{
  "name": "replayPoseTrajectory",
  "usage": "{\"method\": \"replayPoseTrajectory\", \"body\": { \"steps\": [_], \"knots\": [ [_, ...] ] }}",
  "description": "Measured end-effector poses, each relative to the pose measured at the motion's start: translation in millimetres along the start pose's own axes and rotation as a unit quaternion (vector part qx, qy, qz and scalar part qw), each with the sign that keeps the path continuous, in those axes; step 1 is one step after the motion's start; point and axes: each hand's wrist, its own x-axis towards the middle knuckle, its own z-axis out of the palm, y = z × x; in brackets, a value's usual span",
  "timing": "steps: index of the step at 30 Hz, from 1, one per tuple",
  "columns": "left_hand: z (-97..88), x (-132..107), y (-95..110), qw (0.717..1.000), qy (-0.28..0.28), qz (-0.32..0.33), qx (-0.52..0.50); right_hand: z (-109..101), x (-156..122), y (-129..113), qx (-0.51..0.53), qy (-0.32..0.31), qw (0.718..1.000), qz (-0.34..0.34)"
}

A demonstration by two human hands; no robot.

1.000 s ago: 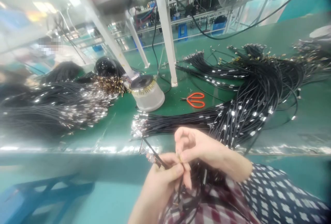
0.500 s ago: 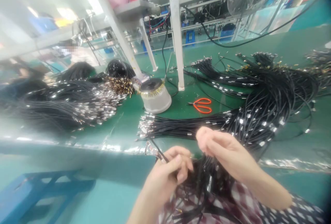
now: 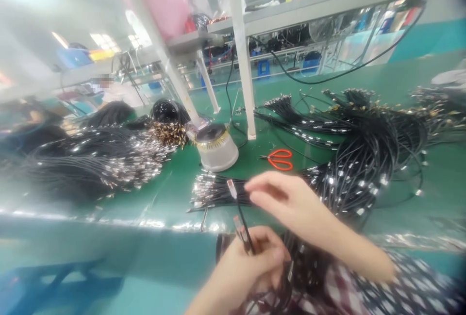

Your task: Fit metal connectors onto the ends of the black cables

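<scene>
Black cable (image 3: 243, 220) (silver-tipped), tilted.

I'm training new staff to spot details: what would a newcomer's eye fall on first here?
Likely the orange-handled scissors, bright on the green tabletop, right of the white tub. Next, the mass of black cables sprawling to the right. In the foreground, the left hand grips a plug-tipped cable, below the right hand.

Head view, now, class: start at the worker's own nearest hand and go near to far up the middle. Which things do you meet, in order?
Left hand → right hand → red-handled scissors → white upright post, judged by its foot → small blue stool in the background.
</scene>
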Motion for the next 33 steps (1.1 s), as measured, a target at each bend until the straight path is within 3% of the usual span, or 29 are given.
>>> {"method": "replayPoseTrajectory", "body": {
  "steps": [5, 8, 12, 15, 20, 23, 26, 30, 33],
  "knots": [
    [1.0, 1, -6, 1.0, -0.03, 0.0, 0.001, 9, 28, 0, 0.107, -0.064, 0.992, 0.018],
    [-2.6, 1, -10, 1.0, -0.007, 0.021, -0.022, 13, 17, 9, 0.141, -0.079, 0.985, 0.064],
    [-2.2, -1, -12, 0.998, 0.041, 0.029, -0.022, 13, 0, 26, 0.107, -0.14, 0.972, 0.155],
    [-0.9, 0, -11, 0.999, 0.028, 0.021, -0.027, 12, -2, 30, 0.107, -0.128, 0.977, 0.135],
    [-1.1, 0, -11, 0.999, -0.005, 0.015, -0.033, 11, 4, 17, 0.131, -0.081, 0.986, 0.072],
    [-0.7, -3, -9, 0.995, 0.003, 0.036, -0.097, 0, 0, 15, 0.176, -0.06, 0.98, 0.065],
    [-2.7, -3, -5, 0.982, 0.046, 0.081, -0.164, -22, -13, 22, 0.234, -0.039, 0.968, 0.083],
    [-10.0, 4, -2, 0.974, 0.099, 0.09, -0.184, -43, -31, 33, 0.26, -0.123, 0.946, 0.146],
    [-11.2, 6, -1, 0.979, 0.086, 0.079, -0.17, -41, -35, 38, 0.24, -0.147, 0.944, 0.17]
  ]
}}
